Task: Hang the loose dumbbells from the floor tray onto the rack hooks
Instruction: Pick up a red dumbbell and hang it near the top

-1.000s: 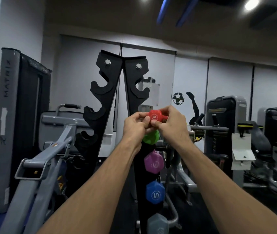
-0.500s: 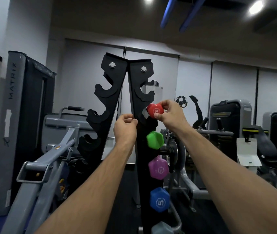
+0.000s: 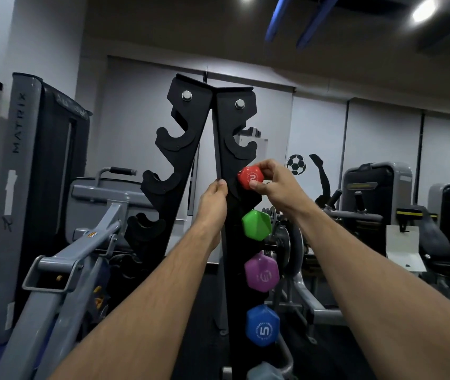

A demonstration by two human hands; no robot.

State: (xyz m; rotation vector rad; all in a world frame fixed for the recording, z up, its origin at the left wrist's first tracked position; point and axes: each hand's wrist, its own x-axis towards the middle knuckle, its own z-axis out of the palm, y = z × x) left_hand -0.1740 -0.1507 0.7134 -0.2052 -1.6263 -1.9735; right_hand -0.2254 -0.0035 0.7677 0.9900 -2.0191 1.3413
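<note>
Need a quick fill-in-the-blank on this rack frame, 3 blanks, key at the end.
1. The right hand pinches the ____ dumbbell at the rack.
2. Directly below it hangs the ____ dumbbell.
3. The blue dumbbell is marked with the number ____.
Missing words: red; green; 5

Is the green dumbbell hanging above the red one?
No, the green dumbbell hangs just below the red dumbbell that the right hand grips.

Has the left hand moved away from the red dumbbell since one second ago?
Yes. The left hand left the red dumbbell and now touches the rack upright.
</note>
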